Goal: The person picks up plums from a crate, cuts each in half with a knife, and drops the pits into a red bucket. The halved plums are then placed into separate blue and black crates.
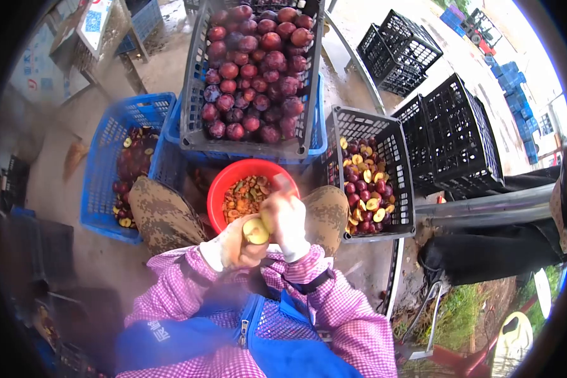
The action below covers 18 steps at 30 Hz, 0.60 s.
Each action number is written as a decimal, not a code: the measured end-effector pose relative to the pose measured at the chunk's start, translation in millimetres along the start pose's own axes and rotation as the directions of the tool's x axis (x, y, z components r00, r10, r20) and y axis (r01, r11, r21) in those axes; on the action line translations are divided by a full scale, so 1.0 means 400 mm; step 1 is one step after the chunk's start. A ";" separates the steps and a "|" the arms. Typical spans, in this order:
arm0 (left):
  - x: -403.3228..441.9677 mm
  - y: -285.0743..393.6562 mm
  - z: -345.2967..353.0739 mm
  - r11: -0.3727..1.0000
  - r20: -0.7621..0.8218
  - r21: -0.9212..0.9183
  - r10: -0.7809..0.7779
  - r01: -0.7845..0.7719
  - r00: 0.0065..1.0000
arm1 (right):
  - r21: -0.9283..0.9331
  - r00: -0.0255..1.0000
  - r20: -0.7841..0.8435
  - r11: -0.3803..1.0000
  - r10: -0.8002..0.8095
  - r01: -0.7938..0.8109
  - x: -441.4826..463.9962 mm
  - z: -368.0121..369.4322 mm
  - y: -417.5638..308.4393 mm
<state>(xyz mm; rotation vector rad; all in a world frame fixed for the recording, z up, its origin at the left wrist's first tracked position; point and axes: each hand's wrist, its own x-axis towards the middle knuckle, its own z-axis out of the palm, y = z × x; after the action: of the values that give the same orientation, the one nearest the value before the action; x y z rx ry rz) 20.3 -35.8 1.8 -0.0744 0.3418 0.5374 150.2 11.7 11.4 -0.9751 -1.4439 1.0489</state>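
Note:
My left hand, in a stained white glove, is closed around a halved plum with its yellow cut face turned up. Pressed close beside it is my gloved right hand, its fingers curled. A short, pale, blurred object sticks out beyond that fist; its kind is unclear. Just past both hands, between my knees, stands a red bowl of plum pits and orange pulp scraps.
A black crate of whole plums rests on a blue crate ahead. Cut plums fill a black crate at right. A blue crate at left holds more. Stacked black crates and another person's dark-clothed leg are farther right.

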 end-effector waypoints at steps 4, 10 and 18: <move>-0.007 0.014 -0.015 0.972 -0.098 0.134 0.205 -0.191 0.974 | 0.864 0.484 0.158 0.117 0.861 -0.490 0.001 -0.060 0.027; 0.000 0.009 -0.093 0.885 -0.505 0.007 0.405 -0.466 0.762 | 0.640 0.648 -0.151 0.574 0.746 -0.511 -0.009 -0.025 0.086; 0.035 0.093 -0.004 0.485 0.105 0.466 0.800 -0.740 0.590 | 0.390 0.957 0.258 0.892 0.133 -0.229 0.074 0.133 -0.256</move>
<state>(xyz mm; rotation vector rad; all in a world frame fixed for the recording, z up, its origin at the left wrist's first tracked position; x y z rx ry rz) 11.9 2.9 -3.6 0.5646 0.6327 1.3616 90.9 5.6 114.7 -0.7030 -1.2437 1.5756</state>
